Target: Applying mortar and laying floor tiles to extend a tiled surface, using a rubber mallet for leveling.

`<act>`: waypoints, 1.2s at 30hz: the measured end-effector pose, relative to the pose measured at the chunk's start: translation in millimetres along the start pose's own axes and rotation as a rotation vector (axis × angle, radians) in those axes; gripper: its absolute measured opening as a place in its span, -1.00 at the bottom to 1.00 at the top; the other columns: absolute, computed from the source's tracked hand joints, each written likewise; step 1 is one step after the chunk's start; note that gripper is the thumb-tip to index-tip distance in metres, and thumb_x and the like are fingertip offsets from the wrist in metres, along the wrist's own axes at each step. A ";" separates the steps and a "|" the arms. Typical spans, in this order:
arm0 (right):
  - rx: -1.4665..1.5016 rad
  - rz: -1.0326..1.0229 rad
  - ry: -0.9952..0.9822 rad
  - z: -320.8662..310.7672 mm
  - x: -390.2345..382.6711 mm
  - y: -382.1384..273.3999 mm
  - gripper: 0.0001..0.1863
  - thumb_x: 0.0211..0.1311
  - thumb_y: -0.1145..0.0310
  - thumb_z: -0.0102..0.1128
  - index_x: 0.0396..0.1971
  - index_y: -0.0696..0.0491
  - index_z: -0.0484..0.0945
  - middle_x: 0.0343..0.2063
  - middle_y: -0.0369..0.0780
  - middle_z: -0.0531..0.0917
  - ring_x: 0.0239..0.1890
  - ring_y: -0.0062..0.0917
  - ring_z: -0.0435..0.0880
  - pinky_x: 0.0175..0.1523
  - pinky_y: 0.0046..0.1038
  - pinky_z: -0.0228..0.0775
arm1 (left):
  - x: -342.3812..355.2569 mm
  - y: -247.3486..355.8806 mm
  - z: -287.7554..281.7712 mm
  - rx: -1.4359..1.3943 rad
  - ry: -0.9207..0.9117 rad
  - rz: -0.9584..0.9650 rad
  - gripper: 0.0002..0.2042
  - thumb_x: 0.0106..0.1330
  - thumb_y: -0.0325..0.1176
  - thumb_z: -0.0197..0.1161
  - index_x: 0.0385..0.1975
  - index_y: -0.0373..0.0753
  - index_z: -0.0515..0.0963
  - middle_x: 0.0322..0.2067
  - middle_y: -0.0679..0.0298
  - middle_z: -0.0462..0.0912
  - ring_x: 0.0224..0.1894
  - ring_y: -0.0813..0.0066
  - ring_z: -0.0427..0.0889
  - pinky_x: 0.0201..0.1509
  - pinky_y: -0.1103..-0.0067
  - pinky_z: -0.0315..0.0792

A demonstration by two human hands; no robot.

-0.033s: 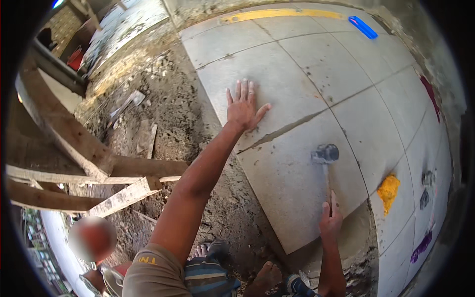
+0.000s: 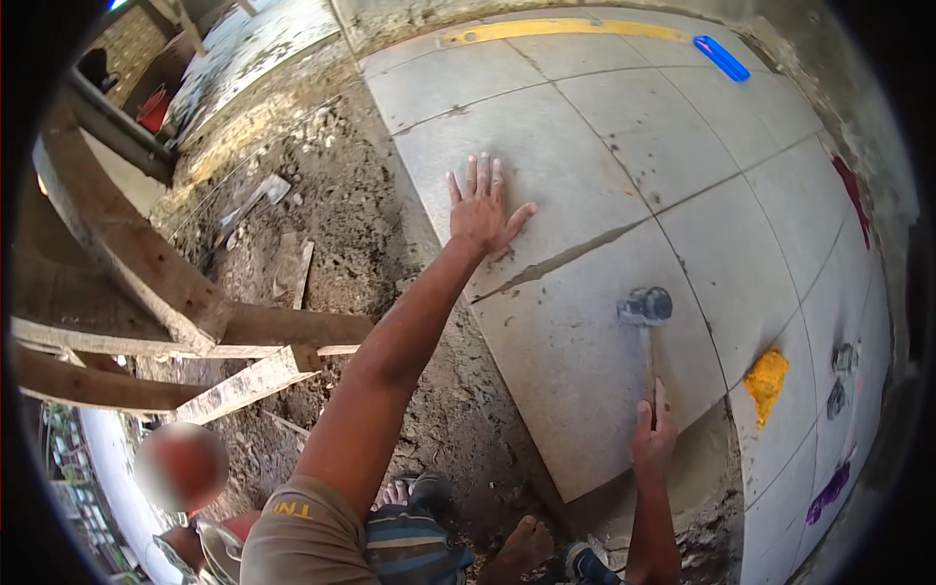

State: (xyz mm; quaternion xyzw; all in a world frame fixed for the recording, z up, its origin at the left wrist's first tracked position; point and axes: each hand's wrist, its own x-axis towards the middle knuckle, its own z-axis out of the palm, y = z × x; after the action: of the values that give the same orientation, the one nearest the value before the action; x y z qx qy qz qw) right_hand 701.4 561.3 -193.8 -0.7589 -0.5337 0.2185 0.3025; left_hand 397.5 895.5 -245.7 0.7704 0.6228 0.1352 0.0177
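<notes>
My left hand lies flat with its fingers spread on a large grey floor tile. In my right hand is the wooden handle of a rubber mallet. The mallet's dark, whitish-smeared head is over a second grey tile; I cannot tell whether it touches. This tile sits nearer my feet, and a dark, uneven gap runs between the two. Wet grey mortar shows beside its near right edge.
A yellow level and a blue tray-like piece lie on the far tiles. To the right are an orange cloth and purple scraps. Timber framing stands at left over rough soil. My bare foot is near the tile's edge.
</notes>
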 end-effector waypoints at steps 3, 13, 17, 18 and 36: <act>-0.022 -0.029 -0.004 -1.2 8.3 -5.9 -0.50 0.45 0.27 0.05 0.30 0.16 0.42 -0.03 0.11 0.65 -0.07 -0.06 0.68 0.03 -0.24 0.49 | -0.6 -1.4 3.0 0.040 -0.006 -0.005 0.06 0.32 0.54 -0.36 0.53 -0.32 -0.13 0.56 -0.02 -0.19 0.60 0.04 -0.29 0.57 -0.01 -0.41; 0.143 -0.301 -0.145 28.8 178.7 -134.4 -0.52 0.49 0.19 -0.08 0.25 0.13 0.46 -0.54 -0.08 0.49 -0.50 -0.40 0.51 -0.34 -0.30 0.37 | -4.5 0.5 1.6 -0.007 -0.024 -0.018 0.06 0.30 0.54 -0.28 0.53 -0.33 -0.07 0.55 -0.01 -0.14 0.60 0.04 -0.25 0.58 0.00 -0.41; 0.096 -0.341 -0.209 75.5 271.4 -206.3 -0.61 0.42 0.24 -0.10 -0.03 0.20 0.58 -0.50 0.02 0.60 -0.41 -0.22 0.66 -0.28 -0.17 0.43 | -4.6 1.7 0.7 0.025 -0.038 -0.021 0.06 0.30 0.54 -0.30 0.53 -0.33 -0.09 0.55 -0.02 -0.14 0.60 0.05 -0.25 0.58 0.01 -0.41; 0.076 -0.473 -0.181 87.0 282.1 -212.0 -0.61 0.41 0.24 -0.09 -0.07 0.21 0.59 -0.48 0.04 0.62 -0.39 -0.19 0.68 -0.27 -0.15 0.44 | -4.9 2.6 1.6 0.012 -0.047 -0.027 0.07 0.30 0.54 -0.32 0.53 -0.33 -0.09 0.55 -0.02 -0.14 0.60 0.05 -0.26 0.58 0.02 -0.41; -0.226 -0.373 -0.214 105.0 282.4 -232.3 -0.53 0.44 0.18 -0.15 0.15 0.15 0.53 -0.03 0.10 0.66 0.05 0.07 0.62 0.17 -0.07 0.42 | -12.4 7.2 0.8 -0.038 0.014 -0.028 0.05 0.31 0.50 -0.24 0.52 -0.35 -0.07 0.54 -0.05 -0.11 0.60 0.03 -0.23 0.58 0.03 -0.39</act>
State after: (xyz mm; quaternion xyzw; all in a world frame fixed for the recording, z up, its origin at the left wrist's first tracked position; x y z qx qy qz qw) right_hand 569.7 908.5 -111.2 -0.6486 -0.7147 0.1772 0.1925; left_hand 402.2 882.0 -247.4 0.7600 0.6311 0.1522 0.0297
